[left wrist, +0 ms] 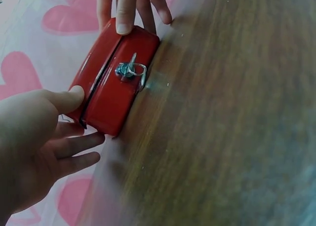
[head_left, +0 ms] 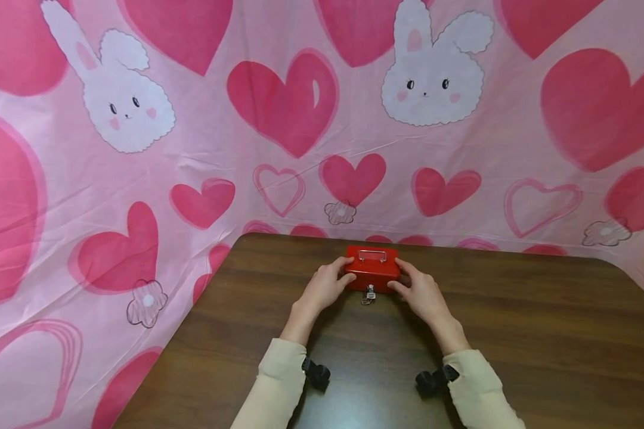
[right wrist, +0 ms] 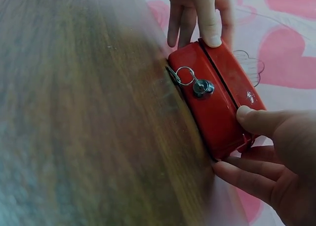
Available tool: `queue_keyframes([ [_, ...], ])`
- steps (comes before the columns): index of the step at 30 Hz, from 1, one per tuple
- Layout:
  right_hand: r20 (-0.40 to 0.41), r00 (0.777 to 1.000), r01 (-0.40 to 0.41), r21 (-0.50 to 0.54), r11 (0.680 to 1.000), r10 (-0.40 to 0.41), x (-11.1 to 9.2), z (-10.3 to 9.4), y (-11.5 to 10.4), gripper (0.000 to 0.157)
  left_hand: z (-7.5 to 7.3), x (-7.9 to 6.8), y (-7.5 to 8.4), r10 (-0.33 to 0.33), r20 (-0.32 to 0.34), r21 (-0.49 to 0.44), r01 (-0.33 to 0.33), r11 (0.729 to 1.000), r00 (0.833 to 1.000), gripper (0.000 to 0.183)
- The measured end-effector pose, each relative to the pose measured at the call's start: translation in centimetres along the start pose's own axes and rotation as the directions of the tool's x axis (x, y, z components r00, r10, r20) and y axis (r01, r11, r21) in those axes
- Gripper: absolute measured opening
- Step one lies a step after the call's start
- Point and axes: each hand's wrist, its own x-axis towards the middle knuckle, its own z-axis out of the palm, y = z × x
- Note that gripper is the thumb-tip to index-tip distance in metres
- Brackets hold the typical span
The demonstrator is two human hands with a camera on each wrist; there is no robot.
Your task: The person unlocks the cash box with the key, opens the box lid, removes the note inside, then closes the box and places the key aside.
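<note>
Box (head_left: 372,279), red and small, sat on the far part of the brown table (head_left: 526,310), near its back edge, between the two hands, its front turned toward the person. Left hand (head_left: 323,287) gripped the left end: the thumb pressed the front edge of the lid (head_left: 372,266), just by the seam, and the other fingers spread along the end and toward the back, the lowest one standing clear of the box in the left wrist view. Right hand (head_left: 423,292) gripped the right end in much the same way, thumb on the lid's front edge, fingers around the end, a fingertip at the bottom corner. A dark line ran between lid and body; whether the lid was raised at all, I could not tell. On top of the lid lay a metal handle (head_left: 372,251). At the middle of the front a lock (left wrist: 121,69) held a key, from which a ring (right wrist: 184,68) hung down toward the table. A pale mark (right wrist: 251,96) showed on the lid. Cream sleeves (head_left: 281,369) covered both forearms, each with a black camera (head_left: 318,374) at the wrist. Behind the table hung a pink cloth (head_left: 354,134) printed with hearts and rabbits.
</note>
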Motion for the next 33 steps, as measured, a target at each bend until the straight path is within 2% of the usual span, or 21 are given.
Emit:
queue_keyframes([
  [8, -0.042, 0.998, 0.050, -0.052, 0.997, -0.052, 0.03, -0.28, 0.30, 0.066, -0.32, 0.13, 0.18, -0.019, 0.040, -0.055, 0.021, 0.998, 0.999, 0.053],
  [15, -0.077, 0.995, 0.065, -0.061, 0.996, -0.069, -0.08, -0.33, 0.43, 0.063, -0.40, 0.30, 0.24, 0.002, 0.058, -0.066, 0.002, 0.998, 0.998, 0.058],
  [21, -0.120, 0.990, 0.071, -0.038, 0.997, -0.075, -0.14, -0.22, 0.34, 0.059, -0.19, 0.33, 0.47, 0.003, 0.006, -0.008, -0.003, 1.000, 1.000, 0.054],
  [27, -0.175, 0.982, 0.075, 0.022, 0.997, -0.070, -0.03, -0.21, 0.27, 0.055, -0.17, 0.32, 0.46, -0.041, -0.059, -0.040, 0.039, 0.998, 0.997, 0.046],
  [33, -0.194, 0.978, 0.087, 0.069, 0.994, -0.072, -0.05, 0.09, 0.35, 0.056, -0.46, 0.09, 0.43, -0.065, -0.142, -0.013, 0.064, 0.998, 0.988, 0.038],
])
